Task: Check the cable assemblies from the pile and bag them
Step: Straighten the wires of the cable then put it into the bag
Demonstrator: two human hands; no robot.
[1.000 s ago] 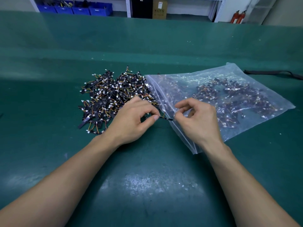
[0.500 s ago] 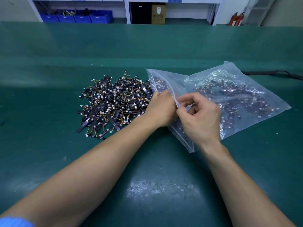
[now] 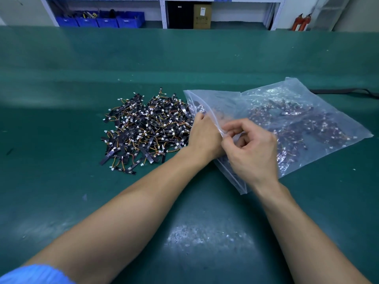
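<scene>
Finding: one second ago both hands held a single cable assembly just short of the bag (image 3: 266, 95). The left hand (image 3: 205, 136) has since entered the bag mouth, and the right hand (image 3: 254, 152) pinches the upper lip and lifts it. Judgement: that piece has passed its check and is being deposited. The left fingertips are hidden by the film, so its grip cannot be told. The left forearm angles rightward and the right fingers are curled. The pile (image 3: 147, 128) lies on the table (image 3: 184, 58), just left of the left hand.
</scene>
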